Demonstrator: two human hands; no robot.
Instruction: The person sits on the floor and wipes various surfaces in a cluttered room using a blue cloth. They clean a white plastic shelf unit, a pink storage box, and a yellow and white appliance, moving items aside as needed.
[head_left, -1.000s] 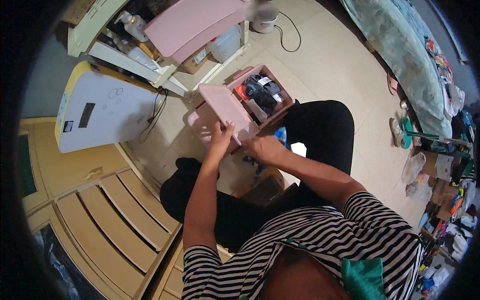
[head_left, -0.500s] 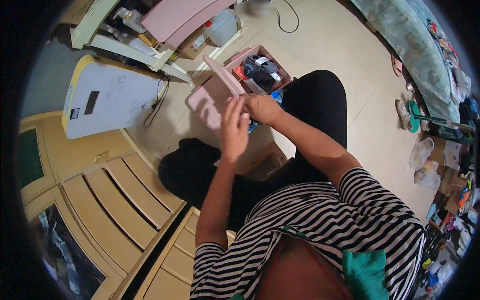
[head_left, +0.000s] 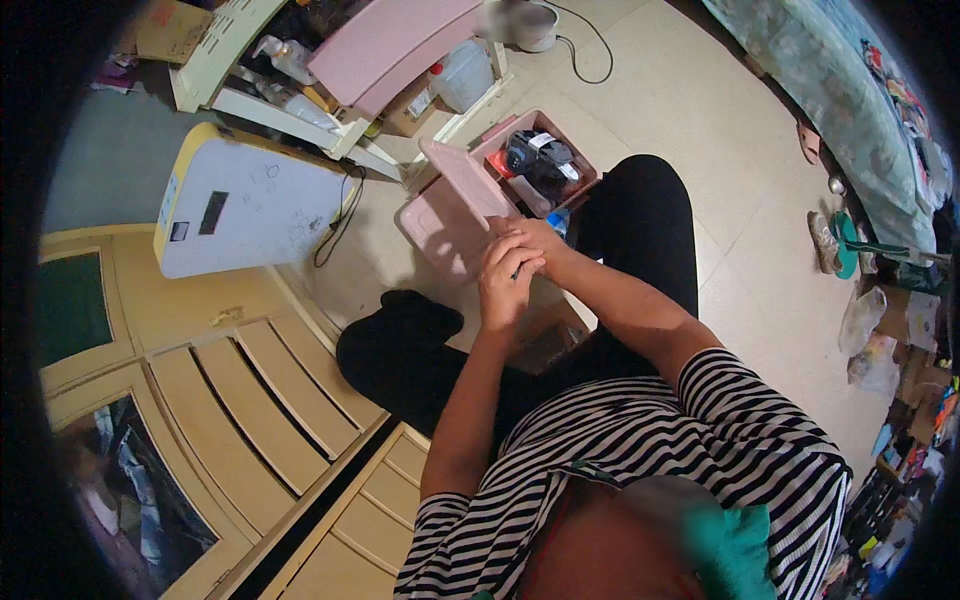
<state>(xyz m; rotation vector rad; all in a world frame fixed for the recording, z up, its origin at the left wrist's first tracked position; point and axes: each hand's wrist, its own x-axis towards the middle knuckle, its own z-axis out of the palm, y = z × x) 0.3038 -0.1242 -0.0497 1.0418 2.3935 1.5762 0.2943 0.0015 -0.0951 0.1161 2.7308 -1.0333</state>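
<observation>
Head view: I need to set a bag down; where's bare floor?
Widest: the tiled floor between the right knee and floral bedspread, extending past the pink storage box. Crowded: the far right, with plastic bags and cardboard boxes. Shoes sit along the bedspread.

Watching from afar, I see the left hand (head_left: 507,284) overlap the right hand (head_left: 532,240) near the centre of the frame, beside the tilted pink lid (head_left: 465,178) of an open box (head_left: 579,193) holding dark items (head_left: 550,170). A white, yellow-edged panel (head_left: 245,225) shows at left; a green slipper (head_left: 847,250) lies at right.
</observation>
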